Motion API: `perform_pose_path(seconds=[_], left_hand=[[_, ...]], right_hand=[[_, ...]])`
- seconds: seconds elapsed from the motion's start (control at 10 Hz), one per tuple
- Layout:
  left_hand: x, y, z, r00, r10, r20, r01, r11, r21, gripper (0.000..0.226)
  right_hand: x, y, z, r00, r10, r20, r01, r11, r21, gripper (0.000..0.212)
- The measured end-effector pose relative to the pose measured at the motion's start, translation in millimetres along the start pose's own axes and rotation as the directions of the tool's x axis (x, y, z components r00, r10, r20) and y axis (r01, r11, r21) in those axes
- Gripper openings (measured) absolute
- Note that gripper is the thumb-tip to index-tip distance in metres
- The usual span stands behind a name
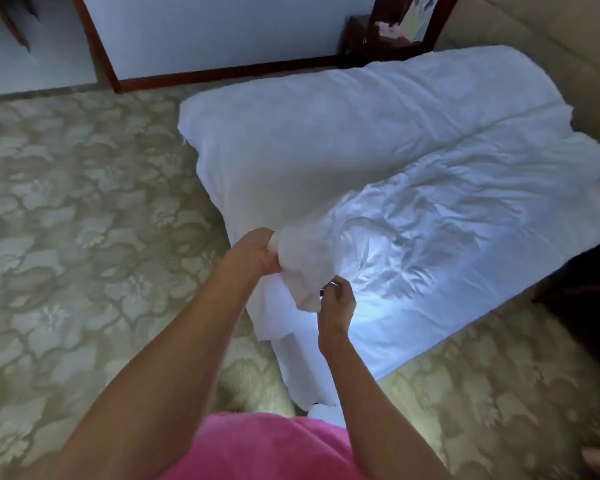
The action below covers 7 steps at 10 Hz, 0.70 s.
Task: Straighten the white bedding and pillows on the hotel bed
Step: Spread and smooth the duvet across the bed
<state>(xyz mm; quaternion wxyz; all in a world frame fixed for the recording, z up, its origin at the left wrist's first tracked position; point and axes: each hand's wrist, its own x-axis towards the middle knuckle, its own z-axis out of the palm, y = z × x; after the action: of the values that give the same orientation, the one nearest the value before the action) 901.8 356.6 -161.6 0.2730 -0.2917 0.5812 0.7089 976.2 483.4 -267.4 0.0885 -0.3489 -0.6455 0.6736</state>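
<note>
A large white pillow [309,133] lies on the patterned bed cover, its far end toward the wall. A crumpled white pillowcase [430,230] overlaps its near right part and spreads to the right. My left hand [257,252] grips a bunched corner of the white fabric at the pillow's near end. Just below and to the right, my right hand [336,303] pinches the edge of the same bunched fabric, fingers curled. A loose flap of white cloth [302,362] hangs down between my forearms.
A green-gold floral bed cover [77,220] fills the left and lower right. A dark wooden frame [222,72] borders a pale panel at the back. A dark nightstand [357,39] stands behind the pillow. A beige padded surface [551,29] rises at the upper right.
</note>
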Motion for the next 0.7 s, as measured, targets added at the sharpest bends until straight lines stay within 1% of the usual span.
perform_pose_path(seconds=[0.1,0.2,0.3,0.4,0.5,0.6,0.7], left_hand=[[-30,24,0,0.989,0.148,-0.006,-0.135,0.918,0.373,0.025],[-38,47,10,0.991,0.106,-0.085,-0.073,0.942,0.328,0.037],[-36,65,23,0.993,0.091,-0.077,-0.072,0.972,0.223,0.035],[-22,89,23,0.994,-0.051,-0.098,0.018,0.95,-0.313,0.024],[6,111,12,0.972,-0.228,-0.046,0.135,0.713,-0.689,0.018],[39,134,-5,0.955,-0.277,0.102,0.243,0.541,-0.805,0.024],[74,161,-21,0.943,-0.278,0.184,0.318,0.584,-0.747,0.027]], right_hand=[[-18,24,3,0.999,0.033,-0.028,-0.037,0.989,-0.143,0.034],[-25,35,10,0.995,0.103,0.014,-0.095,0.96,-0.263,0.042],[-20,39,32,0.978,0.174,0.117,-0.119,0.919,-0.376,0.073],[-12,41,69,0.969,0.184,0.166,-0.09,0.886,-0.455,0.107],[13,48,107,0.97,0.242,0.033,-0.198,0.857,-0.476,0.11],[45,54,139,0.965,0.256,-0.053,-0.242,0.803,-0.545,0.066],[63,54,168,0.955,0.283,-0.085,-0.291,0.848,-0.443,0.029]])
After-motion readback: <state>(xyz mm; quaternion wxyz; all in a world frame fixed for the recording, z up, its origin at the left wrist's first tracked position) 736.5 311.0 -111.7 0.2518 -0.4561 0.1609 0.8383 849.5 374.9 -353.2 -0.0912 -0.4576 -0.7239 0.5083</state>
